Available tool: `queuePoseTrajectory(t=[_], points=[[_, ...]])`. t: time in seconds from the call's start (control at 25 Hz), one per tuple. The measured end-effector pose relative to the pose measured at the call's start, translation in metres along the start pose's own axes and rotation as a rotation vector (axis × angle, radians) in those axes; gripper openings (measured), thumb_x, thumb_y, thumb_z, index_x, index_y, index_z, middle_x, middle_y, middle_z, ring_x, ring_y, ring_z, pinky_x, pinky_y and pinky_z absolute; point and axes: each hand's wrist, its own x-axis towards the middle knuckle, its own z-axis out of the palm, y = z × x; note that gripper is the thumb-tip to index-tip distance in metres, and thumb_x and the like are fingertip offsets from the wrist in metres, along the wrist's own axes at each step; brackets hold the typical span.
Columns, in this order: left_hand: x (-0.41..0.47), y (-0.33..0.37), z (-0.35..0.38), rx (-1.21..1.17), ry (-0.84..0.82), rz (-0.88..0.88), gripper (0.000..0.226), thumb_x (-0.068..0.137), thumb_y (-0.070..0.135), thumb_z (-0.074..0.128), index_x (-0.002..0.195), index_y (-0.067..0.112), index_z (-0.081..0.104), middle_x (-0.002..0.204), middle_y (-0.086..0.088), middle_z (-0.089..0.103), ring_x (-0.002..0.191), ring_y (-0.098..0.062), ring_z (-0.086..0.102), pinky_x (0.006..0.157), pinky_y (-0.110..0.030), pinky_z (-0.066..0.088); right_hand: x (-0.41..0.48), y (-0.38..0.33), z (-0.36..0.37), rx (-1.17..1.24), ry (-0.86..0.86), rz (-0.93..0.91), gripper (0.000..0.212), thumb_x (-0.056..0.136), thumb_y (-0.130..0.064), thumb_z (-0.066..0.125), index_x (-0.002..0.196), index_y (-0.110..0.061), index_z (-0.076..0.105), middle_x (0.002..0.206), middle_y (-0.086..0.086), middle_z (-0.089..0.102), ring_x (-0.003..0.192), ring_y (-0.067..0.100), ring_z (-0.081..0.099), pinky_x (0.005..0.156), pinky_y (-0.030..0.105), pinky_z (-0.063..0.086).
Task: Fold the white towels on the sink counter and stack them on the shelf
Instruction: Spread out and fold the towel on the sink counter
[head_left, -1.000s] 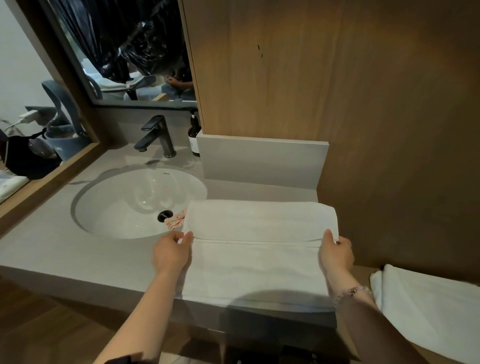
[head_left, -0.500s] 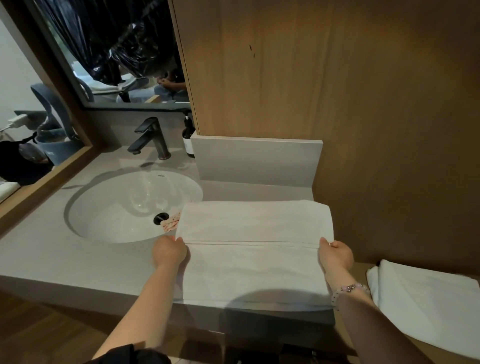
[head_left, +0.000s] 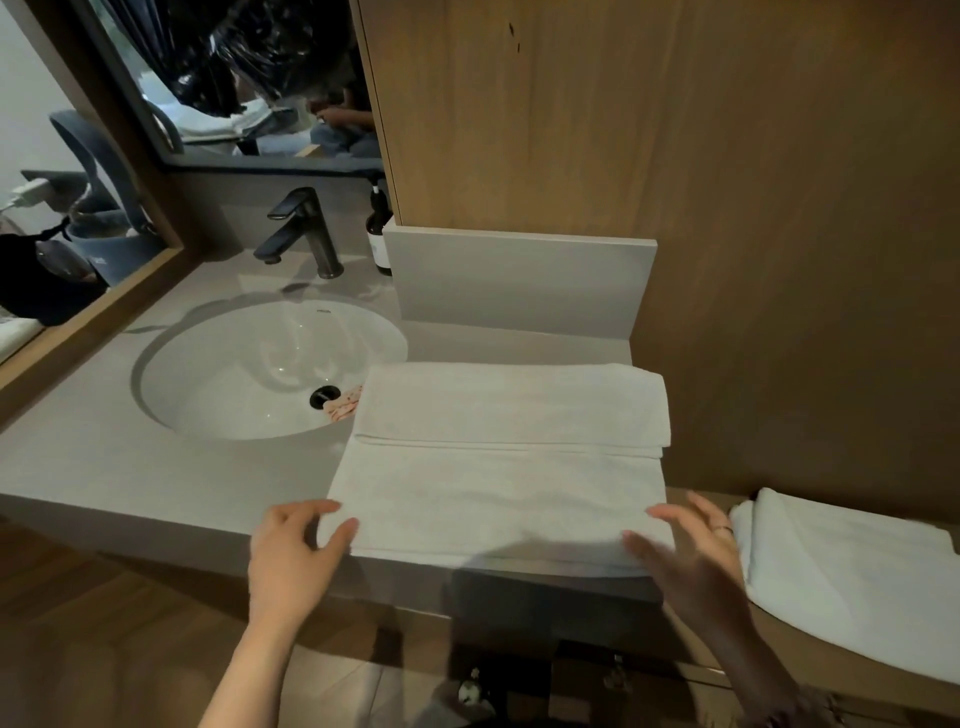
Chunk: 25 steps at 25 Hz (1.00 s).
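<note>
A white terry towel (head_left: 498, 493) lies on the grey stone sink counter (head_left: 104, 467), its far third already folded over. Both hands have dropped from that fold to the near corners, well apart: the left hand (head_left: 293, 556) brackets one corner (grip unclear) and the right hand (head_left: 691, 561) is spread flat and blurred. The next fold is likely.

left hand (head_left: 291, 561) and right hand (head_left: 696, 556) at near corners of towel (head_left: 498, 488).
</note>
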Motion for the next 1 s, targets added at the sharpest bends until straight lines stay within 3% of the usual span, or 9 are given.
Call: queuePoseTrajectory(t=[0.08, 0.16, 0.4, 0.52, 0.64, 0.72, 0.8, 0.92, 1.0], points=[[-0.004, -0.005, -0.005, -0.111, 0.013, -0.1, 0.021, 0.083, 0.027, 0.068, 0.1, 0.015, 0.067, 0.101, -0.006, 0.062, 0.086, -0.016, 0.056, 0.076, -0.029, 0.042, 0.002, 0.005, -0.006, 0.18, -0.11, 0.23, 0.025, 0.085, -0.038, 0.063, 0.107, -0.028, 0.054, 0.132, 0.007, 0.048, 0.116, 0.024, 0.046, 0.088, 0.037, 0.043], [-0.003, -0.001, -0.006, -0.166, -0.033, -0.17, 0.019, 0.086, 0.021, 0.066, 0.101, 0.01, 0.066, 0.098, -0.004, 0.062, 0.087, -0.016, 0.054, 0.078, -0.028, 0.039, 0.006, 0.007, -0.01, 0.317, -0.197, 0.332, 0.025, 0.089, -0.03, 0.06, 0.11, -0.021, 0.049, 0.118, 0.008, 0.05, 0.101, 0.022, 0.048, 0.081, 0.034, 0.041], [0.002, 0.001, -0.011, -0.259, -0.127, -0.31, 0.013, 0.085, 0.02, 0.067, 0.097, 0.017, 0.066, 0.1, -0.001, 0.061, 0.101, -0.019, 0.053, 0.091, -0.035, 0.041, 0.005, 0.003, -0.015, 0.345, -0.23, 0.31, 0.011, 0.09, -0.021, 0.059, 0.096, -0.017, 0.05, 0.114, 0.002, 0.046, 0.099, 0.022, 0.047, 0.07, 0.028, 0.044], [0.01, 0.008, -0.022, -0.402, -0.127, -0.373, 0.012, 0.082, 0.018, 0.07, 0.093, 0.013, 0.069, 0.096, -0.004, 0.066, 0.089, -0.019, 0.06, 0.09, -0.035, 0.046, 0.01, -0.003, -0.024, 0.395, -0.273, 0.248, 0.005, 0.089, -0.017, 0.06, 0.092, -0.013, 0.06, 0.107, 0.003, 0.053, 0.094, 0.018, 0.05, 0.065, 0.024, 0.044], [0.02, 0.017, -0.033, -0.502, -0.155, -0.343, 0.013, 0.083, 0.014, 0.068, 0.096, 0.012, 0.069, 0.092, -0.003, 0.067, 0.08, -0.015, 0.061, 0.079, -0.028, 0.047, 0.018, -0.013, -0.039, 0.507, -0.251, 0.215, 0.022, 0.074, -0.029, 0.074, 0.09, -0.014, 0.07, 0.103, 0.001, 0.062, 0.096, 0.021, 0.055, 0.069, 0.027, 0.047], [0.028, 0.02, -0.041, -0.517, -0.214, -0.306, 0.013, 0.083, 0.009, 0.066, 0.096, 0.013, 0.067, 0.092, -0.004, 0.068, 0.085, -0.016, 0.063, 0.081, -0.028, 0.047, 0.025, -0.018, -0.053, 0.555, -0.302, 0.132, 0.061, 0.044, -0.053, 0.087, 0.093, -0.018, 0.074, 0.098, -0.002, 0.071, 0.091, 0.019, 0.064, 0.072, 0.025, 0.053], [0.035, 0.021, -0.048, -0.554, -0.285, -0.263, 0.019, 0.085, -0.002, 0.06, 0.096, 0.013, 0.065, 0.092, -0.007, 0.067, 0.088, -0.018, 0.062, 0.084, -0.028, 0.047, 0.032, -0.02, -0.063, 0.648, -0.401, 0.08, 0.086, 0.029, -0.05, 0.091, 0.104, -0.015, 0.069, 0.1, 0.001, 0.073, 0.091, 0.016, 0.069, 0.068, 0.02, 0.055], [0.047, 0.023, -0.05, -0.527, -0.309, -0.172, 0.027, 0.087, -0.01, 0.053, 0.097, 0.014, 0.061, 0.086, -0.007, 0.065, 0.082, -0.016, 0.059, 0.081, -0.025, 0.046, 0.045, -0.027, -0.069, 0.718, -0.49, 0.069, 0.079, 0.041, -0.029, 0.09, 0.113, -0.01, 0.062, 0.104, 0.009, 0.072, 0.094, 0.019, 0.07, 0.069, 0.019, 0.055], [0.056, 0.026, -0.047, -0.493, -0.273, -0.132, 0.026, 0.088, -0.006, 0.055, 0.094, 0.018, 0.062, 0.085, -0.006, 0.066, 0.081, -0.015, 0.06, 0.084, -0.026, 0.045, 0.053, -0.032, -0.067, 0.621, -0.443, 0.05, 0.061, 0.053, -0.021, 0.089, 0.107, -0.01, 0.064, 0.092, 0.002, 0.075, 0.083, 0.016, 0.071, 0.064, 0.017, 0.055]])
